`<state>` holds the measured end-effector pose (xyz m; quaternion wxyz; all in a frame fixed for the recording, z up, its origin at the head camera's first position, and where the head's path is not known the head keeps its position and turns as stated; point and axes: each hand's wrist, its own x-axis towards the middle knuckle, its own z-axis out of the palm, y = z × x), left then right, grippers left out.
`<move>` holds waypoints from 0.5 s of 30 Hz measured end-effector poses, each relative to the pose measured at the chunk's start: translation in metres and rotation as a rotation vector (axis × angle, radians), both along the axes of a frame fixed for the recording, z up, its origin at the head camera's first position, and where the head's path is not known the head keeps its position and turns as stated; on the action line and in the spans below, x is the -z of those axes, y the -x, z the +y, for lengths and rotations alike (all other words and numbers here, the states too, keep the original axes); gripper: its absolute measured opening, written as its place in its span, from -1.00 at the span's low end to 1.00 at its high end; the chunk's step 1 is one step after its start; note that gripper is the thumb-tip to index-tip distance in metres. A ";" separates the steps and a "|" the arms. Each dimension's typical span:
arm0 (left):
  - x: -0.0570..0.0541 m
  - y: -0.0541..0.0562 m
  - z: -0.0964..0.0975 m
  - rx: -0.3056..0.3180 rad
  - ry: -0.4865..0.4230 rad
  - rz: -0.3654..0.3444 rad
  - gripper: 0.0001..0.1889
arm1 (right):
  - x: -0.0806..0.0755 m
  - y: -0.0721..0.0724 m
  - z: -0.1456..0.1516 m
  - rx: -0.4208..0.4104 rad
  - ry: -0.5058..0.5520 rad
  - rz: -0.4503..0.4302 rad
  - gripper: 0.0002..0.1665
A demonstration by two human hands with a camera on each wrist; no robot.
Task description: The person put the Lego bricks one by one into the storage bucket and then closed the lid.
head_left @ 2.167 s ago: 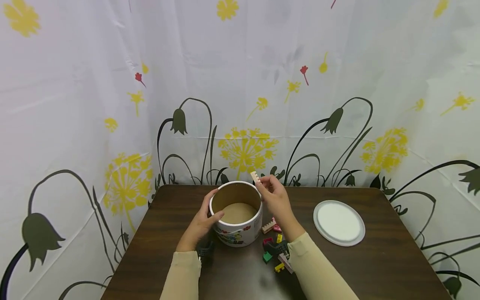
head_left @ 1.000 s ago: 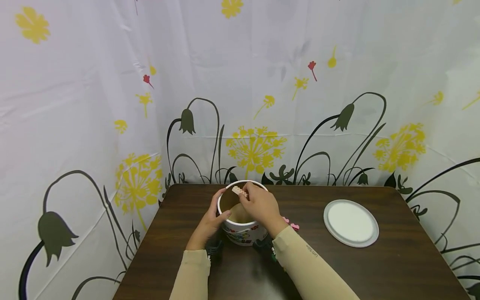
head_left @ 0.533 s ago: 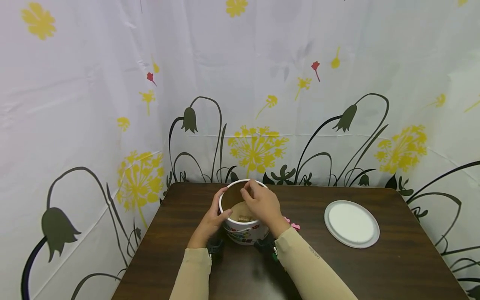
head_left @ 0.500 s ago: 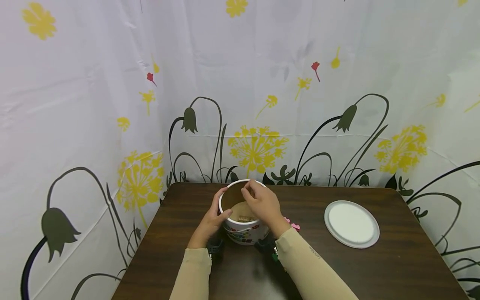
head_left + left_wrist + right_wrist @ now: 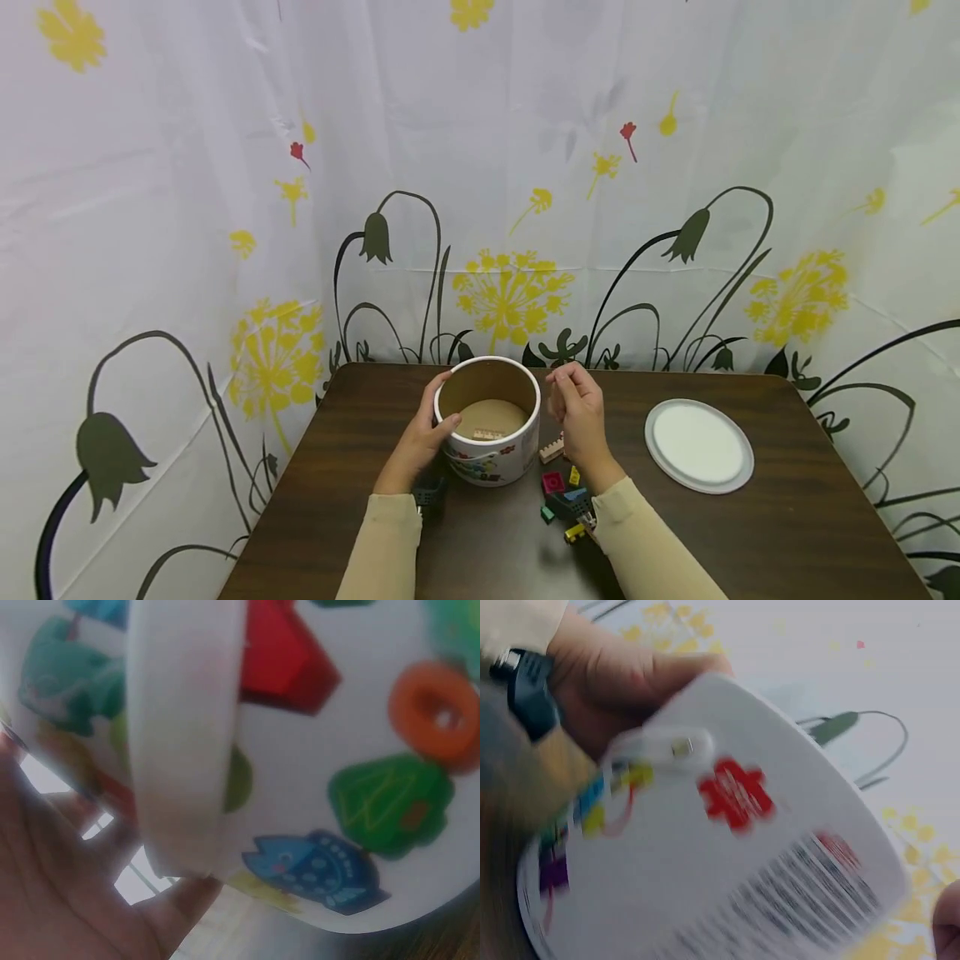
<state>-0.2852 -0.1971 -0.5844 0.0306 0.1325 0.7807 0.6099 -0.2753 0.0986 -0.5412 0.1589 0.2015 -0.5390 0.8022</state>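
Note:
My left hand point(image 5: 412, 442) grips the left rim of a round white bucket point(image 5: 480, 473), thumb over the edge and fingers along the outside. In the left wrist view, printed toy pictures cover the bucket's wall point(image 5: 292, 772), with a pale handle strap point(image 5: 186, 735) across it. On the bucket's floor lies a pale studded toy brick point(image 5: 489, 434). My right hand point(image 5: 583, 412) is in the air just right of the bucket, fingers loosely curled around nothing. The right wrist view catches only a fingertip point(image 5: 948, 922) of it, beside the bucket's barcode side point(image 5: 727, 847).
Right of the bucket lie a pale pink brick point(image 5: 552, 449), a red brick point(image 5: 552, 482), a green brick point(image 5: 547, 514) and yellow bricks, partly hidden by the right wrist camera. Farther right on the dark wooden table point(image 5: 795, 500) is a round white lid point(image 5: 699, 446).
My right hand has brought the pale brick into the bucket, let go of it, and moved back out to the right. The left hand keeps its grip on the rim.

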 end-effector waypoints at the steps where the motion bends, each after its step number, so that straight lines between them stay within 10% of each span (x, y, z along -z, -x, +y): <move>1: 0.001 -0.001 0.000 0.000 0.006 -0.002 -0.12 | 0.001 -0.005 0.007 0.021 -0.045 -0.026 -0.55; 15: -0.001 0.001 0.002 -0.018 0.026 -0.020 -0.14 | 0.017 -0.072 0.085 0.230 -0.527 -0.347 -0.72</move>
